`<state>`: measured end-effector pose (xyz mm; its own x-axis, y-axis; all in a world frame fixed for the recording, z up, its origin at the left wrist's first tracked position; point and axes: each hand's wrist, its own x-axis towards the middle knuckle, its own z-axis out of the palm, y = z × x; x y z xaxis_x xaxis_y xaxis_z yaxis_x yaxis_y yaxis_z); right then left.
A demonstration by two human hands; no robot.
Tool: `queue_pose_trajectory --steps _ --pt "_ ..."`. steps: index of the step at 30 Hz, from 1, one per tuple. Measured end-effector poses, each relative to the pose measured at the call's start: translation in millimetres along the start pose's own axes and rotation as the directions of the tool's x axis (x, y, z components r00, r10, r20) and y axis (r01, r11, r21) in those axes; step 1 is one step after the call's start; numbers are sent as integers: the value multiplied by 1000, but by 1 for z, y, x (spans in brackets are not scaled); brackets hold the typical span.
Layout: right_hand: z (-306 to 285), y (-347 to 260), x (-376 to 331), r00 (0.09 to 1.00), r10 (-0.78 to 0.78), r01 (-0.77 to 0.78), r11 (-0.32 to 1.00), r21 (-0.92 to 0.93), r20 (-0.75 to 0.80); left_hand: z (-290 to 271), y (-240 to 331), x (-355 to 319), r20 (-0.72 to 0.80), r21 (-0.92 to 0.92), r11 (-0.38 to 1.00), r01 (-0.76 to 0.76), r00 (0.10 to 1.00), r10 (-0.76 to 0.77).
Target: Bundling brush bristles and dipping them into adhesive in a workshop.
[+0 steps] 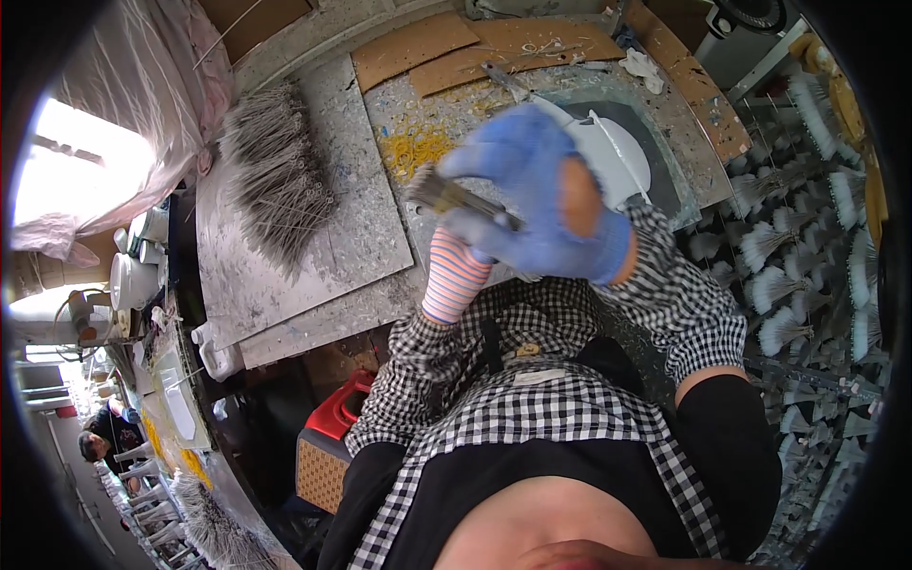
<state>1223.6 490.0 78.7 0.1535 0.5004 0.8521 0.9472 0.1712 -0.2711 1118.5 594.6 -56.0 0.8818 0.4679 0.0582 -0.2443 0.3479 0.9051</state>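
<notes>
A short bundle of thin grey wire stems is held in front of my chest, above the table's near edge. A yellowish band seems to ring it, though blur makes this unsure. My left hand, in a pink-and-blue striped glove, is closed around the bundle from below, its fingers partly hidden. My right hand, in a blue glove with an opening on the back, curls its fingers about the bundle from above and is smeared by motion. Loose yellow rubber bands lie on the table beyond the hands.
A large heap of grey wire stems rests on a board at left. Behind my right hand sits a white round dish. Cardboard pieces line the far edge. White-bristled brushes hang at right; a red stool stands below left.
</notes>
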Motion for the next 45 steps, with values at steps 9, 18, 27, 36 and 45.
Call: queue_pose_trajectory --steps 9,18,27,36,45 --pt "-48 -33 -82 908 400 -415 898 144 124 13 -21 -29 315 -945 -78 318 819 -479" --pt "-39 -40 -111 819 552 -573 793 206 155 12 -33 -41 240 -966 -39 254 837 -492" --pt "-35 -37 -116 792 579 -609 770 190 194 11 -37 -43 189 -970 23 241 811 -554" --pt "-36 -38 -123 761 625 -649 732 207 172 21 -18 -34 -53 -884 392 253 781 -623" --pt "-48 -23 -112 746 659 -663 721 199 99 -6 7 23 -171 -177 984 9 984 -40"
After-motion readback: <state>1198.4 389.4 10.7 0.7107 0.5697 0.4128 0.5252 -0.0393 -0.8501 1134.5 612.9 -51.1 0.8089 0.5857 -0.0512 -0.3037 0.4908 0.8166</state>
